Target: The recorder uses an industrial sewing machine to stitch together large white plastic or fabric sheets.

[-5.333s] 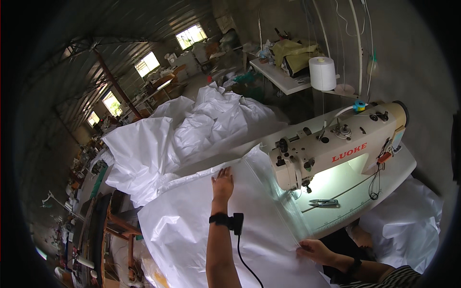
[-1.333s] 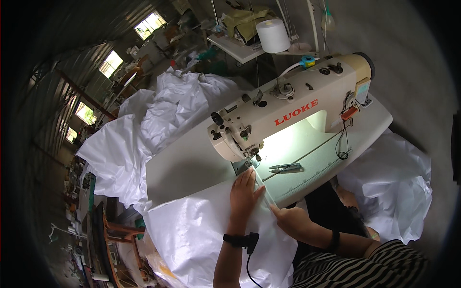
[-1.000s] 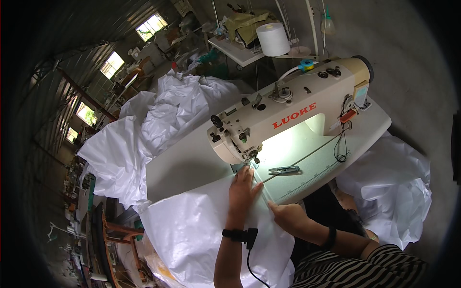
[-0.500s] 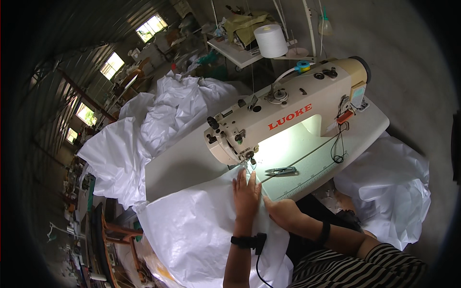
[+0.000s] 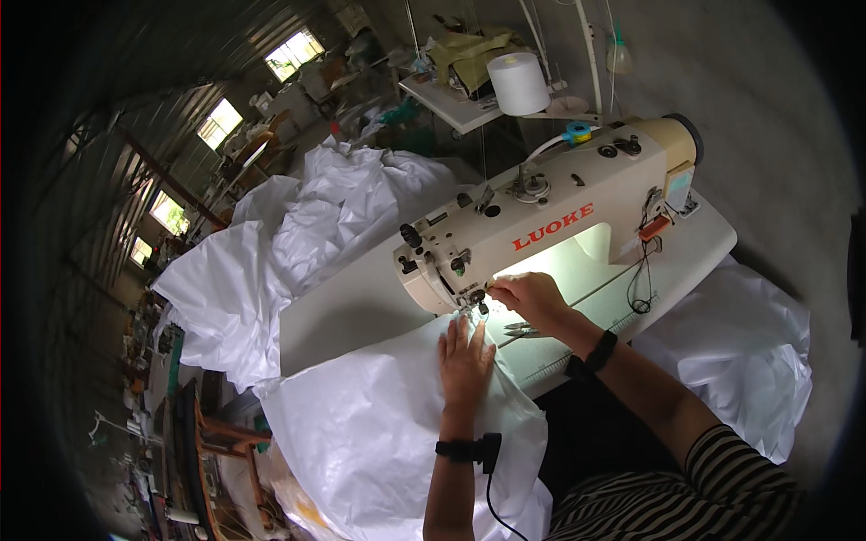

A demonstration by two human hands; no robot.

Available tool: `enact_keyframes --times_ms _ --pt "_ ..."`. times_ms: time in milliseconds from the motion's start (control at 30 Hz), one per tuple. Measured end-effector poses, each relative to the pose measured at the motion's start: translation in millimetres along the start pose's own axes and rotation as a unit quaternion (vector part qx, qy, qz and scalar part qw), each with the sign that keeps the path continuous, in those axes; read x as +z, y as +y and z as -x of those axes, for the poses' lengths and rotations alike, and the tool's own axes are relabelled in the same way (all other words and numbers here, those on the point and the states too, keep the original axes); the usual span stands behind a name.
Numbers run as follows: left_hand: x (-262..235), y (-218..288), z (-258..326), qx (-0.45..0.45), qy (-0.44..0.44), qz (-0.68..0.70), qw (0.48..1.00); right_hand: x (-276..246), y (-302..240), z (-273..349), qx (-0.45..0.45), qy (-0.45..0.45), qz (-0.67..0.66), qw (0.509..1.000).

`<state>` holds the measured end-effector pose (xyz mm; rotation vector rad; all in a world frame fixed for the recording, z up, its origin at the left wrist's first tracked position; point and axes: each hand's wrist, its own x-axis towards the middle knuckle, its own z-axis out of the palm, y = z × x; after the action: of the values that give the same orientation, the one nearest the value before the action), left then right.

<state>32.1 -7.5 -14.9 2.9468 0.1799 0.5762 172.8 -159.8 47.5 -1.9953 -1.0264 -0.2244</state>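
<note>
A sheet of white, slightly shiny fabric (image 5: 361, 410) lies over the near left part of the sewing machine (image 5: 550, 212) table, its edge running up to the needle area. On that fabric my left hand (image 5: 465, 368) rests flat, fingers stretched toward the presser foot (image 5: 483, 308). My right hand (image 5: 537, 302) is raised beside the machine head, thumb and forefinger pinched together close to the needle. What they pinch, if anything, is too small to make out. Below my right wrist lie thread snips (image 5: 519, 327) on the table, partly covered.
A large heap of white fabric (image 5: 334, 207) sits beyond the table at the left. More white fabric (image 5: 731, 352) hangs at the right. Behind the machine stands a white thread cone (image 5: 519, 84). A wooden chair frame (image 5: 225, 433) is at lower left.
My right hand has left the fabric edge by my left hand and moved up to the machine head, near the needle. My left hand stays flat on the fabric.
</note>
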Motion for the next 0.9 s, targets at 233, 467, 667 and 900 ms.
enact_keyframes --times_ms 233,467,667,900 --pt "-1.0 0.1 8.7 0.016 -0.015 0.022 1.000 8.2 5.0 -0.4 -0.001 0.036 0.001 0.999" --pt "-0.2 -0.3 14.9 0.023 -0.026 0.032 0.999 8.1 5.6 0.5 -0.001 0.050 -0.005 0.999" --pt "-3.9 -3.5 17.1 0.033 -0.051 0.018 0.998 8.9 4.6 1.0 0.007 0.039 0.002 0.999" --pt "-8.7 2.0 21.5 0.043 -0.040 0.044 0.997 8.9 5.6 4.6 0.000 0.057 0.013 0.998"
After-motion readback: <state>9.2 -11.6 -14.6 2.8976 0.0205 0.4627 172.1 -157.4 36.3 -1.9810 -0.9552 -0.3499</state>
